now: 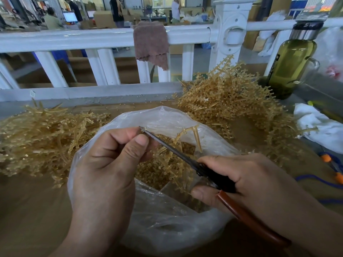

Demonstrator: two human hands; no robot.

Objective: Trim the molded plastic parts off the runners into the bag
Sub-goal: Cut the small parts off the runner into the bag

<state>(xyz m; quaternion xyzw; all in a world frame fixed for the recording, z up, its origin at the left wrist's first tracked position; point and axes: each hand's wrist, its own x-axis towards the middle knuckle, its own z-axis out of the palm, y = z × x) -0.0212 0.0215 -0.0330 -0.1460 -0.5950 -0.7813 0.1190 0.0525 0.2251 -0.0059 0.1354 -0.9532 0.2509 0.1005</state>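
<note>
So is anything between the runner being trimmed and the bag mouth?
Nothing visible. The runner, held by the left hand, hangs right over the open bag, with only the scissors in the right hand crossing it.

Over the open clear bag [167,229], the person's left hand [109,164] pinches a tan runner [187,136] between thumb and forefinger. The right hand [248,175] grips scissors [172,148] with reddish handles, their tips up by the left fingertips. Small tan parts [150,173] lie in the bag. A heap of bare runners [37,130] lies to its left, a bushier heap [232,104] to its right, and a green bottle [289,67] stands beyond.
</note>
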